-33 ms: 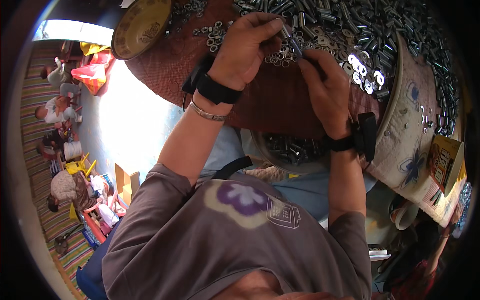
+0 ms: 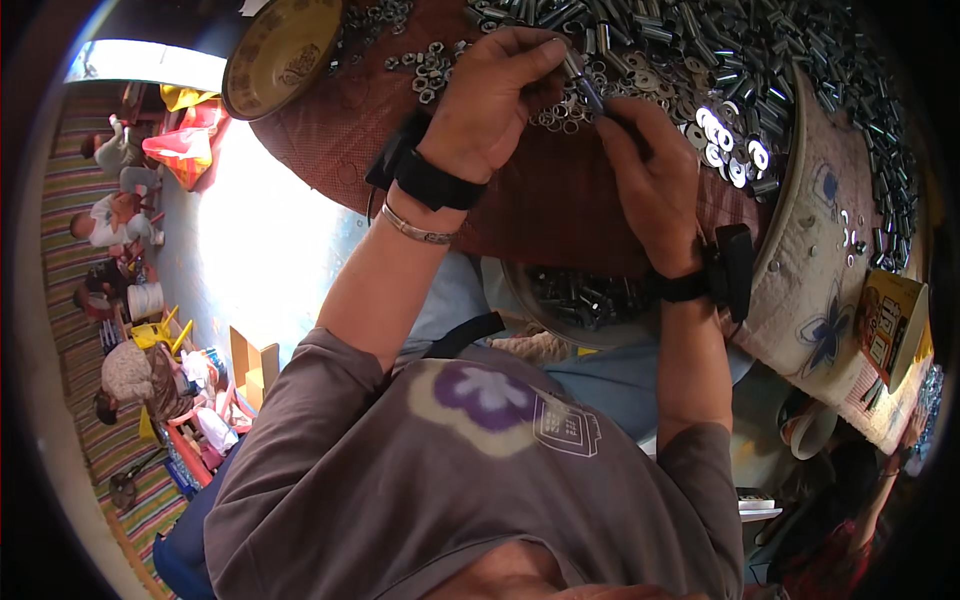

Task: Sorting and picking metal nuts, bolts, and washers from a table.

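Observation:
A slim metal bolt (image 2: 590,95) with what looks like a shiny sleeve on its upper end slants between my two hands, above the red cloth. The thumb and fingers of my left hand (image 2: 492,95) pinch its upper end. My right hand (image 2: 655,170) grips the lower end between thumb and forefinger. Just behind the bolt lie thin ring washers (image 2: 570,112) and flat washers (image 2: 650,85). A heap of metal sleeves (image 2: 690,35) spreads beyond them. Small nuts (image 2: 430,70) lie to the left of my left hand.
A patterned yellow bowl (image 2: 283,58) stands at the far left of the red cloth (image 2: 340,150). Below the table edge, a basin (image 2: 530,300) holds dark bolts. On the right, a yellow box (image 2: 893,325) lies on a pale cloth. Other people sit at left; another person's arm reaches in at lower right.

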The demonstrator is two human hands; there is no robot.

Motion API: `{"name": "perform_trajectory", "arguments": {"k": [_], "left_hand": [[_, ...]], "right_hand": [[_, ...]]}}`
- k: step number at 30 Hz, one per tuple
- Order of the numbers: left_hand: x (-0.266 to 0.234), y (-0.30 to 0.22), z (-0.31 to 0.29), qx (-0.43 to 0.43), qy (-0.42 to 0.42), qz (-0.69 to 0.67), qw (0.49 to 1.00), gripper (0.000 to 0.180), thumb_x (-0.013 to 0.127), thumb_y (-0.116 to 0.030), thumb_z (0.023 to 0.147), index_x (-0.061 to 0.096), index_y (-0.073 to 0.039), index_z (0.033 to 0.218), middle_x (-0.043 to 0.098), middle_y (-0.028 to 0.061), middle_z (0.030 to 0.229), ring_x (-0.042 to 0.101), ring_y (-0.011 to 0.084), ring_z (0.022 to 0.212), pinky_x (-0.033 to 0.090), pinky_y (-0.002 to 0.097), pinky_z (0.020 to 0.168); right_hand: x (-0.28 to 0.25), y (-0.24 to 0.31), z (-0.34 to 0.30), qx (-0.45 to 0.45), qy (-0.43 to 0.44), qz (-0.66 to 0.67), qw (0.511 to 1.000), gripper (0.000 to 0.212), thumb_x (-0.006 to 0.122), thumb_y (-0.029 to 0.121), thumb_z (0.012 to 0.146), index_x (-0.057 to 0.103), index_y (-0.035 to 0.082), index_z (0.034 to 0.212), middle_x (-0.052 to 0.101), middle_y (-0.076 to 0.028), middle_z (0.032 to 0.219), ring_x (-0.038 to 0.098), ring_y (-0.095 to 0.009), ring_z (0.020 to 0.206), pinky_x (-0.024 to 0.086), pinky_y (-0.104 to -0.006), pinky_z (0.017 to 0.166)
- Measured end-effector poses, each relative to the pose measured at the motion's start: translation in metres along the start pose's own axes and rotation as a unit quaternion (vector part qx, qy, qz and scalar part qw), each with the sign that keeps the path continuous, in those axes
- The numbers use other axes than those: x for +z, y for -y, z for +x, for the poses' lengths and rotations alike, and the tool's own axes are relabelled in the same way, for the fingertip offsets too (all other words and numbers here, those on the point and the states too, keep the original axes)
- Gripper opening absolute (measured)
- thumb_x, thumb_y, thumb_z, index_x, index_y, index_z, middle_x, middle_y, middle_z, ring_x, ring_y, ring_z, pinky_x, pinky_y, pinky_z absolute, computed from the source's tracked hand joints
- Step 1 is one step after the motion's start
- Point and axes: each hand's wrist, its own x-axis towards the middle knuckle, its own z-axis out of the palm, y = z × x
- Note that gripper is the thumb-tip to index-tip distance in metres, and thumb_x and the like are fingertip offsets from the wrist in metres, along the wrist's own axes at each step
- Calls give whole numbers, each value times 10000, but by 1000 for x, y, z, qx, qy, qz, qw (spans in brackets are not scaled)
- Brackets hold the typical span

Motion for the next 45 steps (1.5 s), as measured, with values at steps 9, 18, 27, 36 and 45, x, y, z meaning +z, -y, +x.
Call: {"name": "perform_trajectory", "arguments": {"k": [9,18,27,36,45], "left_hand": [[28,12,-18,59,-98,184,976,174,648,-94,852,583,-7,988,614,33,868,580,92,770,474,212,694],[32,14,-29,10,-76,6,997,205,636,-91,866,541,-9,1027,608,38,908,592,109,824,485,238,742],[33,22,-32,-58,17,-93,994,147,572,-173,917,556,-53,999,606,19,914,594,118,832,496,263,779],[17,-8,-3,-12,-53,-21,998,122,490,-139,942,539,-43,1000,605,45,891,589,153,852,503,309,778],[-31,6,77,288,-158,735,593,247,637,-211,784,579,15,866,609,213,845,581,392,810,456,453,726]], "right_hand": [[4,-2,-2,-44,-9,-51,998,149,639,46,807,615,5,948,630,-146,857,630,-286,762,489,-339,675],[2,13,-4,-43,-27,-19,999,210,687,2,757,604,9,950,612,-107,823,619,-205,722,483,-285,625],[2,2,-5,98,8,277,956,186,680,8,803,567,-4,951,583,-17,827,566,-91,683,470,-211,608],[2,7,-4,28,-54,101,993,160,623,88,865,576,11,998,589,-25,776,529,-66,617,425,-216,559],[5,-1,-2,29,-61,112,991,130,573,89,895,582,12,1000,563,-5,704,504,-50,584,406,-211,534]]}}
